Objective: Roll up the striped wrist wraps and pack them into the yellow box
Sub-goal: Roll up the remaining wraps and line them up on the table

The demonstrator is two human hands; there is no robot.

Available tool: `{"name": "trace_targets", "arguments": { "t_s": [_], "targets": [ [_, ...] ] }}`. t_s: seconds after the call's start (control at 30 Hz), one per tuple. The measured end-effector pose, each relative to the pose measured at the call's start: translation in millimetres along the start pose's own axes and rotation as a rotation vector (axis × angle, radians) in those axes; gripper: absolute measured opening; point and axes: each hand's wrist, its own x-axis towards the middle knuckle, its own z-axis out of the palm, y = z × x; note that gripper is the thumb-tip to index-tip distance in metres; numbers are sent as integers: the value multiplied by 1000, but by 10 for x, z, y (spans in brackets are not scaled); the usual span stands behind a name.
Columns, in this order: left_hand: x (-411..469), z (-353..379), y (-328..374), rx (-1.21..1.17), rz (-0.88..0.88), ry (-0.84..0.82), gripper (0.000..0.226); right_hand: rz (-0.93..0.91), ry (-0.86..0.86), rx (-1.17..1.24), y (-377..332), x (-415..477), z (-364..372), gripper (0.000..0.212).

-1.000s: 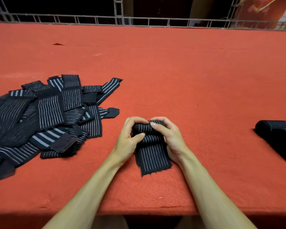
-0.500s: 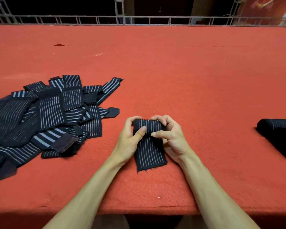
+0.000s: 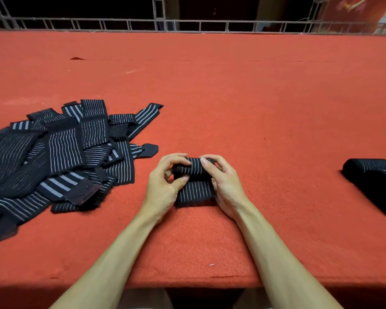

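Striped wrist wrap, a black elastic band with thin white lines, lies on the red felt-covered table near its front edge, between the two hands. Its far part is wound into a tight roll, and a short flat tail points toward the person.

The step in hand looks to be the last few turns of the roll. To do it well, the roll should be turned toward the body with even pressure at both ends, so the edges stack flush and the cylinder does not cone out to one side. The tail should be drawn taut against the felt as it is taken up. The free end should be pressed down firmly at the close, since elastic fabric like this will probably spring open if released loosely.

The left hand is curled round the left end of the roll, with its fingers over the top and its thumb pressed against the near side where roll meets tail. The right hand is curled round the right end, fingertips on top of the roll; its thumb cannot be told for sure. Neither hand is spread.

A heap of unrolled black striped wraps lies near on the left. Two finished dark rolls sit well apart on the right. No yellow box is in view.
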Motion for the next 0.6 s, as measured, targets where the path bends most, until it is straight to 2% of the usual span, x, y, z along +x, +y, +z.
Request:
{"name": "trace_targets", "arguments": {
  "t_s": [0.07, 0.2, 0.33, 0.5, 0.6],
  "targets": [
    [-5, -3, 9, -36, -41, -30, 44, 31, -14, 99, -28, -13, -28, 18],
    [-8, 13, 65, -167, -162, 9, 52, 69, -26, 189, -80, -54, -53, 40],
    [6, 26, 84, -196, -215, 102, 41, 44, -24, 205, -90, -51, -95, 49],
    [15, 29, 80, -135, -204, 115, 40, 27, -56, 236, -104, -51, -116, 50],
    [22, 39, 84, -117, -193, 157, 43, 38, -31, 303, -104, -32, -103, 42]
  ]
}}
